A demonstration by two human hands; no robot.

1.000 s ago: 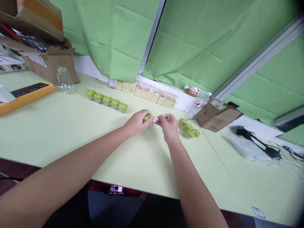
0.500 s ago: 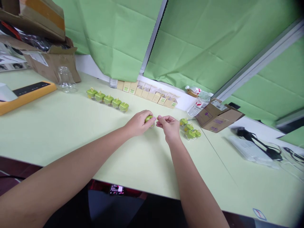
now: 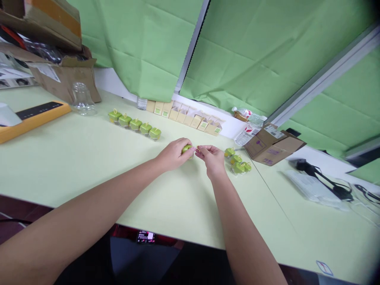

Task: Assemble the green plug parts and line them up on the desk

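Note:
My left hand (image 3: 175,154) is closed around a small green-lidded container (image 3: 186,149) just above the middle of the table; the fingers cover most of it. Close to its right side, my right hand (image 3: 212,157) pinches something tiny and yellowish between thumb and fingertips, too small to name. To the left stands a row of several matching containers (image 3: 135,124), with clear bottoms, green lids and a loop on top. More such containers (image 3: 236,159) stand in a loose group just right of my right hand.
Small tan boxes (image 3: 181,113) line the back edge. A brown carton (image 3: 267,146) and plastic bottles (image 3: 249,115) stand at the back right. Far left are a clear jar (image 3: 81,99), a yellow-edged device (image 3: 47,118) and an open cardboard box (image 3: 67,79). Cables lie at right.
Both hands stay in nearly the same place. The fingertips of my right hand have shifted very slightly beside the green-lidded container.

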